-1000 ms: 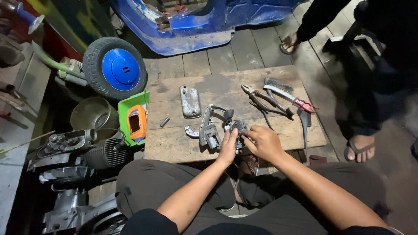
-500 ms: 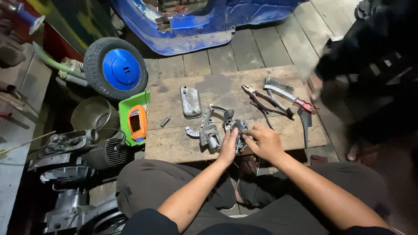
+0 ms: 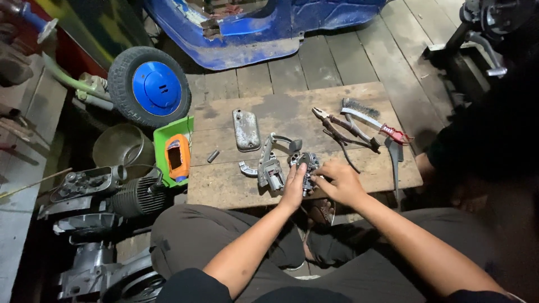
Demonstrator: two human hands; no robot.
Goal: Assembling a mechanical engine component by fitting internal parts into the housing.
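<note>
A small metal part (image 3: 307, 168), grey and toothed-looking, sits near the front edge of a wooden board (image 3: 224, 188), and both hands close on it. The left hand (image 3: 293, 188) presses against its left side, fingers laid flat over it; the right hand (image 3: 339, 182) grips its right side, fingertips pinched on the metal. How the part is built is too small to tell.

Just left of the grip lies a grey bracket (image 3: 269, 168) with a bent arm, touching or almost touching the left hand. Beyond that, a curved metal clip (image 3: 246, 168) and, farther left, a short dark pin (image 3: 213, 156). Above the grip and to its left rests a flat grey cover (image 3: 246, 129).

Above the grip and to its right lie pliers (image 3: 345, 128) and a wire brush (image 3: 365, 116) with a red handle, side by side. A dark metal tool (image 3: 394, 165) lies at the board's right end.

Off the board's left edge, well away from the hands, an orange meter (image 3: 177, 159) lies on a green tray (image 3: 163, 137), with a metal bowl (image 3: 115, 147) beside it and a blue-hubbed wheel (image 3: 149, 87) behind. An engine block (image 3: 106, 196) sits at the person's left knee. A blue vehicle body (image 3: 264, 33) stands beyond the board.
</note>
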